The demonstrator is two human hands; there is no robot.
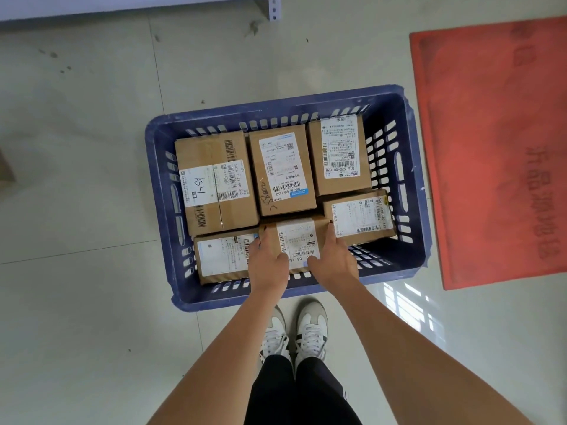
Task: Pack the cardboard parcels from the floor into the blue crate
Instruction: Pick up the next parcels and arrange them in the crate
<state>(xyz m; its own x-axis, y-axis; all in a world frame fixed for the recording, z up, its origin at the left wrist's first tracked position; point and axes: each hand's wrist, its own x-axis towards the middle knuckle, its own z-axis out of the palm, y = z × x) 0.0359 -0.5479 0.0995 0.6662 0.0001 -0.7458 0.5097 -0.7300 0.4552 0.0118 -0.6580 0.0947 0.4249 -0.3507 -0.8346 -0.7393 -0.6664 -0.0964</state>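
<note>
- Head view: a person's left hand [266, 261] and right hand [333, 259] clasp opposite sides of a cardboard parcel [296, 240], fingers curled round its edges.
- It sits in the blue crate's [408, 167] near row, long axis running away from the person; both hands equally near.
</note>
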